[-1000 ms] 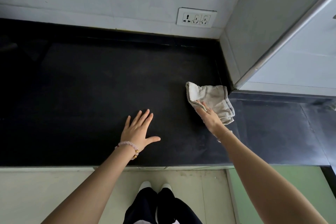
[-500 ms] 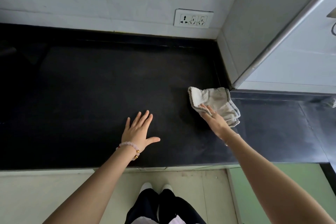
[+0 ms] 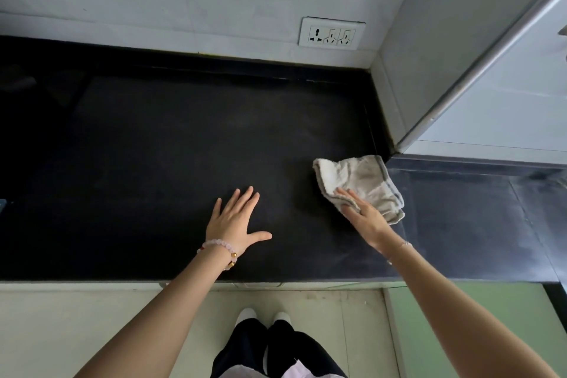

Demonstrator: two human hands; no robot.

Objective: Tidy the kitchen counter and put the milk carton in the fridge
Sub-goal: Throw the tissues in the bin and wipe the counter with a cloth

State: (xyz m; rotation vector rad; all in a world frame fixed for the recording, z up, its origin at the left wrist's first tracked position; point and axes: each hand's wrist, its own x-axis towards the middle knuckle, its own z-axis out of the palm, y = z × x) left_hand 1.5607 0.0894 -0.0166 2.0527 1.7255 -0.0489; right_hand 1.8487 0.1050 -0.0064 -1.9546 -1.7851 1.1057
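Note:
A crumpled off-white cloth (image 3: 362, 181) with grey stripes lies on the black kitchen counter (image 3: 153, 163), close to the right corner. My right hand (image 3: 365, 218) presses on the cloth's near edge with straight fingers. Flat on the counter rests my left hand (image 3: 234, 219), fingers spread, a pink bead bracelet on its wrist, about a hand's width left of the cloth. No milk carton and no fridge are in view.
A white wall socket (image 3: 332, 32) sits above the counter's back edge. A grey wall corner (image 3: 435, 77) juts out at the right, with a lower dark counter section (image 3: 475, 224) beyond it. Below are pale and green cabinet fronts (image 3: 445, 331).
My right hand has slid the cloth a little to the right and nearer to me, with small back-and-forth shifts. My left hand has stayed flat in the same place.

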